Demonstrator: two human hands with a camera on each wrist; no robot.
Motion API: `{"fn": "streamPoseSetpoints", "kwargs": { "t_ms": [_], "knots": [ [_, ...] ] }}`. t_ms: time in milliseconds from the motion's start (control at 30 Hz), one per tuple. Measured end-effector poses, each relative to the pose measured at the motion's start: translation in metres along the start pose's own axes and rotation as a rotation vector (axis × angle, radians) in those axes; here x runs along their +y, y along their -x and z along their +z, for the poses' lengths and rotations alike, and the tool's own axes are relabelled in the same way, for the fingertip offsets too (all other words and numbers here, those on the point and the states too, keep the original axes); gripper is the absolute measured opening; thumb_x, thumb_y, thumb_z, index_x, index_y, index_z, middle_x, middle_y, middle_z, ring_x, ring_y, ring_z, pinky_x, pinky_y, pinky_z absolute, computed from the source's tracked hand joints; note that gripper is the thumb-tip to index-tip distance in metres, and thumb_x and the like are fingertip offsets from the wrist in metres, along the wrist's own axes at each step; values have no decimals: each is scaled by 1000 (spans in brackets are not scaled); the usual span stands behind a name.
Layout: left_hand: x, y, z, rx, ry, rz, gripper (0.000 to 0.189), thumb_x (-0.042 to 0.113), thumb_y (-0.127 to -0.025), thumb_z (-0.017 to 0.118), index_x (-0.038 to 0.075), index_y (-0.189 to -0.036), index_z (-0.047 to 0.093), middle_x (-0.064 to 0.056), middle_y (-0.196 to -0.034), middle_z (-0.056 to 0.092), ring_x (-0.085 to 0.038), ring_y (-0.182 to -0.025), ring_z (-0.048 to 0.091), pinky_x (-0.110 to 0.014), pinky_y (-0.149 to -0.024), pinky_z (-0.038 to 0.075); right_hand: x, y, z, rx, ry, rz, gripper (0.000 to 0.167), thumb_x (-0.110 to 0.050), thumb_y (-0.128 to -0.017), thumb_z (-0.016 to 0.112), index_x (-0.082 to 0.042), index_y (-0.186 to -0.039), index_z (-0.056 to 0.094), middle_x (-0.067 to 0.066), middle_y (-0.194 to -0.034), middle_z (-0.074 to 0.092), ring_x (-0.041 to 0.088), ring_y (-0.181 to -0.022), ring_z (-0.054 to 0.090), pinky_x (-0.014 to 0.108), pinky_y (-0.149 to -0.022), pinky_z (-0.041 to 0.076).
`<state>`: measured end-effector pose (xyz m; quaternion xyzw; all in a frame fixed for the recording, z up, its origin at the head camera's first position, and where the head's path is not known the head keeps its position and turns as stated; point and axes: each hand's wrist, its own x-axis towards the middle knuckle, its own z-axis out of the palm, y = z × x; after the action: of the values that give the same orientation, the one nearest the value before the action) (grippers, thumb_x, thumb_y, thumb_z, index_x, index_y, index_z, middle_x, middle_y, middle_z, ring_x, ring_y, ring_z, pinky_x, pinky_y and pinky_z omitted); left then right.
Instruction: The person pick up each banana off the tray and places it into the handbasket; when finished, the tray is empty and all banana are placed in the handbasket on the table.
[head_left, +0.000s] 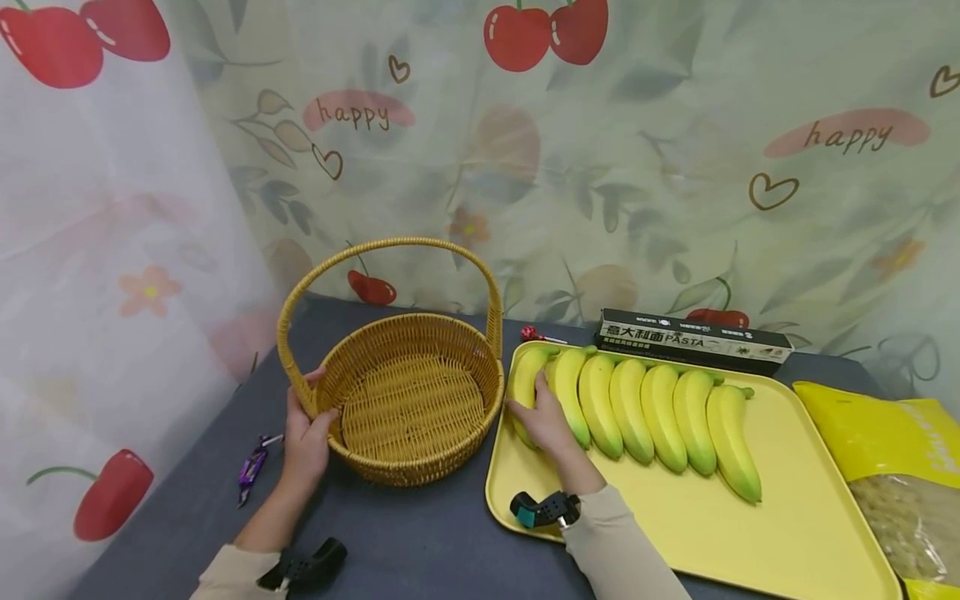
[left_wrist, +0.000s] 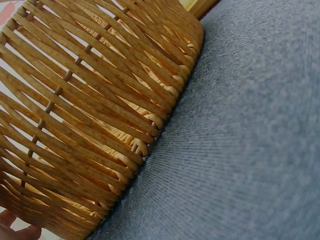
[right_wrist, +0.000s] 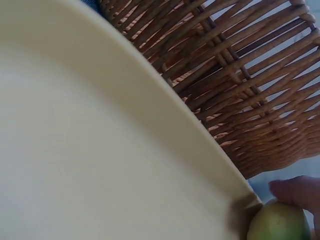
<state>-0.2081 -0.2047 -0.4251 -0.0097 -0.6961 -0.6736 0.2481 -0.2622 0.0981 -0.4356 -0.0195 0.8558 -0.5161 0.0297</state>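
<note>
A round wicker basket with a tall arched handle stands on the dark table, its inside bare. My left hand grips its left rim by the foot of the handle, thumb inside. Those fingertips show at the lower corner of the left wrist view. Several yellow bananas with green tips lie side by side on a yellow tray. My right hand holds the leftmost banana, which lies by the tray's left edge. In the right wrist view, the thumb presses on that banana's green end.
Behind the tray lies a black pasta box, with a red-wrapped lollipop to its left. A purple-wrapped lollipop lies left of the basket. A yellow bag with a see-through part stands at the right. Printed curtains hang close behind and left.
</note>
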Motion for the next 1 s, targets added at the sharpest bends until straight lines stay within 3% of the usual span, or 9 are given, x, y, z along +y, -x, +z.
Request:
{"fn": "streamPoseSetpoints", "kwargs": {
  "t_ms": [367,533,767,1000],
  "knots": [
    [0,0,0,-13,5,-19,49,-18,-84,35,-5,-131,30,-12,-141,35,-21,-134,33,-13,-103,32,-6,1,-2,69,38,-17,82,-11,-80,63,8,-144,17,24,-150,22,35,-137,26,45,-109,30],
    [-1,0,0,-3,13,-5,48,-18,-84,36,-6,-130,31,-8,-138,39,-15,-132,36,-12,-102,33,-14,1,-8,95,27,-47,79,-9,-77,65,7,-143,24,23,-147,30,31,-133,35,41,-104,39],
    [-3,-1,2,16,31,20,47,-19,-84,39,-7,-128,33,-3,-134,43,-11,-128,39,-10,-100,34,-28,3,-24,26,-31,-67,77,-4,-76,64,6,-142,26,22,-147,30,33,-129,41,39,-96,46],
    [-7,0,0,18,58,48,47,-20,-82,39,-7,-127,35,0,-131,45,-7,-126,40,-11,-100,34,-36,18,-52,-52,147,-102,76,-11,-78,66,4,-142,28,19,-147,33,34,-131,38,42,-98,43]
  ]
}}
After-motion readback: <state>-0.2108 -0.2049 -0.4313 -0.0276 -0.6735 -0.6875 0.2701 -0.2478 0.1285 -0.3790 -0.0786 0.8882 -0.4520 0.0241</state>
